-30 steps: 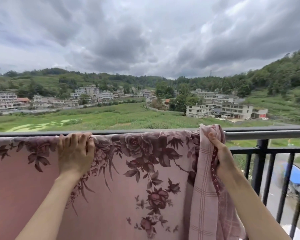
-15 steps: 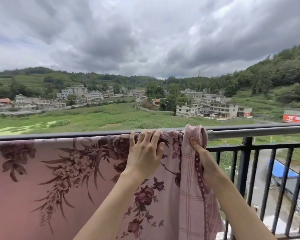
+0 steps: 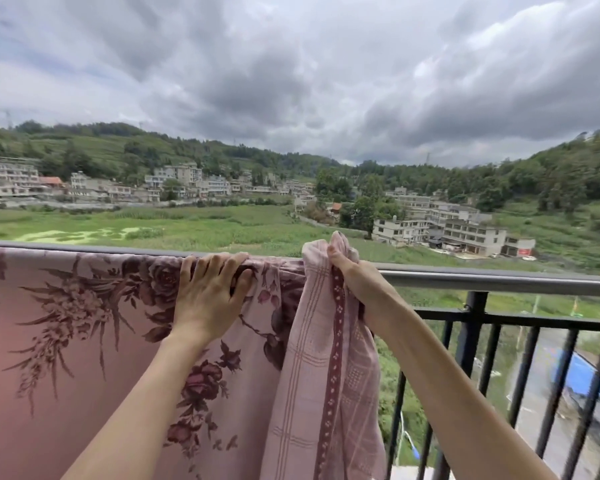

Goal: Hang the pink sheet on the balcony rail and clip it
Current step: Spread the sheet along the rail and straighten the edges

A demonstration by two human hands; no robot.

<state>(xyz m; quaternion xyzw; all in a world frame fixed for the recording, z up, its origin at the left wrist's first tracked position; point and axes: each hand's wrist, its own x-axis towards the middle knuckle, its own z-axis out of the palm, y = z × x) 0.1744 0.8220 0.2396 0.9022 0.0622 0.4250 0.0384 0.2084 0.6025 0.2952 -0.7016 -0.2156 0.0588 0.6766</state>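
The pink sheet (image 3: 94, 341), printed with dark red roses, hangs over the metal balcony rail (image 3: 499, 277) and covers its left part. My left hand (image 3: 210, 292) lies on the sheet at the top of the rail, fingers spread and bent over the edge. My right hand (image 3: 355, 282) grips the sheet's bunched right end, lifted a little above the rail. That end shows a pale checked side with a dark red band and hangs down in folds. No clip is in view.
Black vertical bars (image 3: 555, 393) run below the bare rail on the right. A road and a blue roof (image 3: 582, 375) lie far below. Fields, houses and hills lie beyond the rail under a cloudy sky.
My left hand has slid right along the rail, close to my right hand. My right hand has raised the bunched end slightly.
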